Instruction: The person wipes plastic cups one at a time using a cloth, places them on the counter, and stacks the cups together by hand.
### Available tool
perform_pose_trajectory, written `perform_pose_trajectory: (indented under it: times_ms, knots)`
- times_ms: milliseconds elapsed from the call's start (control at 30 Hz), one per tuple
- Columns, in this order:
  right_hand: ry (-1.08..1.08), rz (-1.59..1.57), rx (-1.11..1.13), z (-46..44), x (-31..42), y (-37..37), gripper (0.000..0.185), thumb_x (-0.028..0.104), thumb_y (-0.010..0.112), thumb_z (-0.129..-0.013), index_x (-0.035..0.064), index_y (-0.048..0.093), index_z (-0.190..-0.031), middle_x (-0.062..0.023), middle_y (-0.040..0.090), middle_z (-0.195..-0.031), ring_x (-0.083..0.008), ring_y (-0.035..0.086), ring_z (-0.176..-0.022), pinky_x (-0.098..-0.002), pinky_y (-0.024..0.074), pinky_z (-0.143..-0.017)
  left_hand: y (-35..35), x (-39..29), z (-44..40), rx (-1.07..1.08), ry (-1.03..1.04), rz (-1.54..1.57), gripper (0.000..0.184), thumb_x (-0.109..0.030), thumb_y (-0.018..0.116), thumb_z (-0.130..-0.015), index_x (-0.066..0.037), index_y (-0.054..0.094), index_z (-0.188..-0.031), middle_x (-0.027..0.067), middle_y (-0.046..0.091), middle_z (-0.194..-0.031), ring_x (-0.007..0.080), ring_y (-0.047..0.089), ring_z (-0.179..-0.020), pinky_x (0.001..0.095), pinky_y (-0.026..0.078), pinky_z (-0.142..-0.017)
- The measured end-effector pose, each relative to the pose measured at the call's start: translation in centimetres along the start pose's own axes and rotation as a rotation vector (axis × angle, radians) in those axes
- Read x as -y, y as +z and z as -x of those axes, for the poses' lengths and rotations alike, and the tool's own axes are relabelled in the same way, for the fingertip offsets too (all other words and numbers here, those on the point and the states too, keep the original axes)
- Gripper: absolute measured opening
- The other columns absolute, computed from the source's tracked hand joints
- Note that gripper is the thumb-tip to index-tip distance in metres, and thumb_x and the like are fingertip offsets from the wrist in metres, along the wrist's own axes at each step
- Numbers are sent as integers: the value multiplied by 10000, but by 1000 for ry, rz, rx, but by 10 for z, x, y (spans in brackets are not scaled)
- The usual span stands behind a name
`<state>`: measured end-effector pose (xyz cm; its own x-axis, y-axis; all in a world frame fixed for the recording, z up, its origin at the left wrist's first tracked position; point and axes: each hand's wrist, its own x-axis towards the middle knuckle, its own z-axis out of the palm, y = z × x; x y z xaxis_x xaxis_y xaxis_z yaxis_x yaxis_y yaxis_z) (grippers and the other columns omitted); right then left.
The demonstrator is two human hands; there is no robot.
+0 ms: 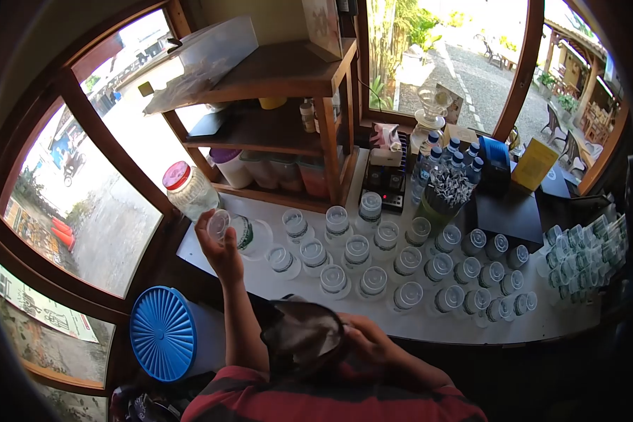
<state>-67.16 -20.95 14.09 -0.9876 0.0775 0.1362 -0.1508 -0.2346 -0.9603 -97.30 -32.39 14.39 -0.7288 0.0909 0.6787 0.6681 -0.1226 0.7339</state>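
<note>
At the counter's left end, my left hand (221,250) is closed around a clear plastic cup (243,232) with a green print, tipped on its side. Close to my body, my right hand (368,339) grips the rim of a dark, hollow item (304,334), a bag or a cap; I cannot tell which. Rows of similar cups (356,247) stand upside down on the white counter (274,281), right of my left hand. Just beyond that hand is a clear jar (190,191) with a pink-red lid.
A wooden shelf (274,81) holding tubs rises behind the counter. Water bottles (451,158) and a container of wrapped straws (449,193) stand at the back. Stacked cups (587,257) lie at the far right. A blue-lidded bin (163,333) is below left.
</note>
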Motion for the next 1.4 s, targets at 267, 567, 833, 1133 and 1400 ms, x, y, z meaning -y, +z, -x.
perform_pose_trajectory:
  times_ms: [267,567,833,1133,1400]
  knots:
    - [-439,-475,-563,-3,-44,-35,383,222,408,-1051,-54,515,-1295,-147,631,-1193,-213,641,-1038,-354,503,-953,-18,176,-8,340,-328,-62,572,-79,732,-855,-22,433,-1339,147,504,-1301,261,518,-1206,374,395,-1063]
    - [-646,-355,-998,-12,-41,-29,446,348,444,-1041,12,503,-1327,-130,578,-1298,-269,574,-1195,-424,477,-993,42,125,-21,294,244,-199,372,-81,702,-821,-20,540,-1150,166,545,-1140,339,529,-1121,432,410,-996]
    - [-754,-396,-1101,14,-27,-16,474,352,451,-1032,36,470,-1384,-118,531,-1372,-282,523,-1254,-459,440,-1032,211,63,-3,1085,547,11,455,-217,768,-799,-75,547,-1172,152,589,-1115,350,542,-1140,436,467,-966]
    - [-728,-344,-1136,83,-38,-40,550,433,438,-1028,56,424,-1428,-133,481,-1435,-317,487,-1300,-497,398,-1090,296,109,4,1555,352,-114,581,-218,833,-728,-60,575,-1224,176,621,-1180,358,571,-1164,413,460,-1007]
    - [-667,-383,-1142,108,-18,-68,518,405,470,-1025,52,450,-1403,-126,506,-1399,-294,506,-1274,-476,409,-1064,285,77,-9,1488,345,-197,558,-165,812,-751,-34,586,-1245,165,611,-1262,343,563,-1202,399,445,-1037]
